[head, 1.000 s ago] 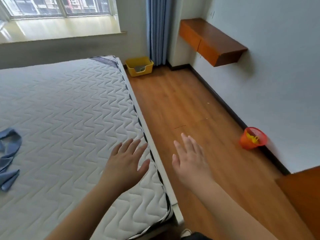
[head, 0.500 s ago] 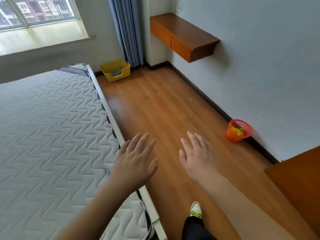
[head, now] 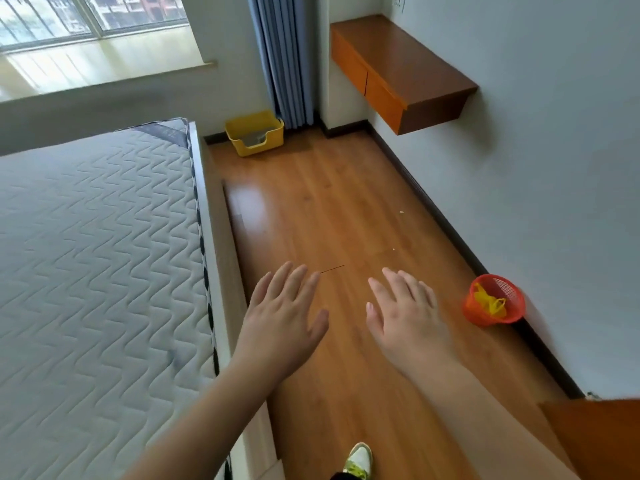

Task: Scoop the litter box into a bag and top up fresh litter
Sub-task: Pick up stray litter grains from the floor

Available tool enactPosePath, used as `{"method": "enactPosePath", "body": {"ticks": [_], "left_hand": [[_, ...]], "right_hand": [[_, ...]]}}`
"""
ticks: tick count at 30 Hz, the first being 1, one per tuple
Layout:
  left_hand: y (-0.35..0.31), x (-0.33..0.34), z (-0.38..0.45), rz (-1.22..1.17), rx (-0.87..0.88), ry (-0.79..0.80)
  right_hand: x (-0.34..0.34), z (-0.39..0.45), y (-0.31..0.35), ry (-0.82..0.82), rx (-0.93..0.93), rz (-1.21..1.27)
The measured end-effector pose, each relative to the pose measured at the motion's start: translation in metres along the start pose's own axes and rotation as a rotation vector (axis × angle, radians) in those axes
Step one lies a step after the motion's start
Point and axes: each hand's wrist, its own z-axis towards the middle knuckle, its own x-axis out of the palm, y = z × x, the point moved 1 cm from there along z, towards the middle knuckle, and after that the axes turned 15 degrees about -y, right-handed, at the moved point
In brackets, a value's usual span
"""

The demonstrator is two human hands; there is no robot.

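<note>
The yellow litter box [head: 254, 137] sits on the wooden floor [head: 329, 209] far ahead of both hands, in the corner just beside the blue curtain [head: 282, 57], with its low cut-out front facing this way and grey litter visible inside. The left hand [head: 282, 322] and right hand [head: 408, 320] hover palm-down over the floor with fingers straight and spread, holding nothing, well apart from the box. To the right of the right hand, against the wall, stands an orange mesh basket [head: 495, 301] with a yellow plastic bag [head: 490, 303] bunched inside; that may be the bag for the waste, though this is a guess. No scoop and no fresh litter container show anywhere, so the likeliest trouble is reaching the box with nothing to work with. The mattress [head: 97, 254] edge runs close along the left hand's side, leaving a narrow lane where a hip or foot could catch it. A shoe [head: 358, 459] shows below the hands. Passing the basket without taking the bag would mean a second trip.
</note>
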Motion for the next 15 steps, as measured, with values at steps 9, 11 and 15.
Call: {"method": "enactPosePath", "body": {"ticks": [9, 11, 15], "left_hand": [[-0.023, 0.021, 0.036, -0.003, -0.074, 0.086], [-0.022, 0.022, 0.045, -0.024, -0.093, 0.082], [-0.008, 0.024, 0.067, -0.019, -0.090, 0.059]], "right_hand": [[-0.003, 0.035, -0.026, 0.025, -0.035, 0.022], [-0.005, 0.046, -0.026, 0.017, -0.062, 0.031], [-0.005, 0.078, -0.020, -0.012, -0.118, 0.049]]}}
